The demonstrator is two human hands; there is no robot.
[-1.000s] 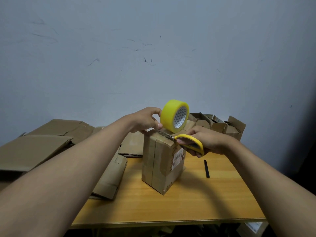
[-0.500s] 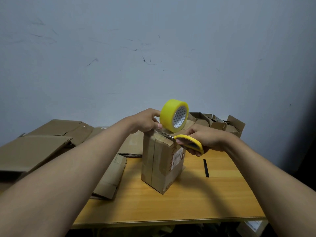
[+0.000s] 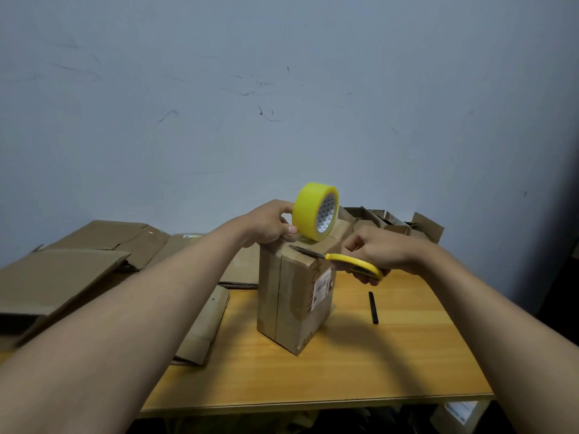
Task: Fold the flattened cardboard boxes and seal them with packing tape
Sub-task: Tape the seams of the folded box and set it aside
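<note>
Left hand (image 3: 268, 223) gripping tape roll (image 3: 314, 211) above box (image 3: 294, 296); right hand (image 3: 376, 253) clamped on scissors (image 3: 341, 261), blades at top edge. Risk: tape slack → blades fold it vs cutting, or nick flap.

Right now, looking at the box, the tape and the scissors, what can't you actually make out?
All in the head view:
- Tape strip between roll and box: clear, not visible.
- Scissors blades: too thin to tell whether they meet tape.
- Left hand fingers: behind the roll.
- Right hand fingers: curled under the yellow handle.
- Box label: print too small.
- Box's far sides: hidden by the box itself.
</note>
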